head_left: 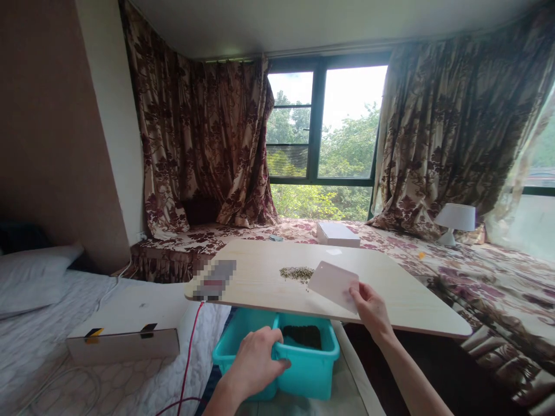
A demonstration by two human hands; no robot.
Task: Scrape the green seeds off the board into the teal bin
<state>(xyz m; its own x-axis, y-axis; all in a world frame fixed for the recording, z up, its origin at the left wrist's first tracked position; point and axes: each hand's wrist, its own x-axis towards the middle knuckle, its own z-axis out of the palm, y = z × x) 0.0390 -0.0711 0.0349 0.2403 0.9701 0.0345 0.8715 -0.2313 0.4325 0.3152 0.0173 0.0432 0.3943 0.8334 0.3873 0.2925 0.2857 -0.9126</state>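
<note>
My left hand [259,359] is closed on the near rim of a turquoise two-compartment bin [307,370], around the middle divider. The bin sits partly under the table's front edge, and dark green grains [302,336] lie in its right compartment. In my right hand [368,306], pinched between thumb and fingers, is a flat white plastic scraper [333,283] with a small hole in one corner. It is tilted over the light wooden table [399,289], its left edge beside a scattered pile of small greenish beans [296,273].
A phone-like device [215,279], blurred out, lies on the table's left with a red cable [191,358] hanging down. On the bed at left is a white box [130,323]. Behind the table, another white box [338,234] and a lamp [455,219] stand on the window ledge.
</note>
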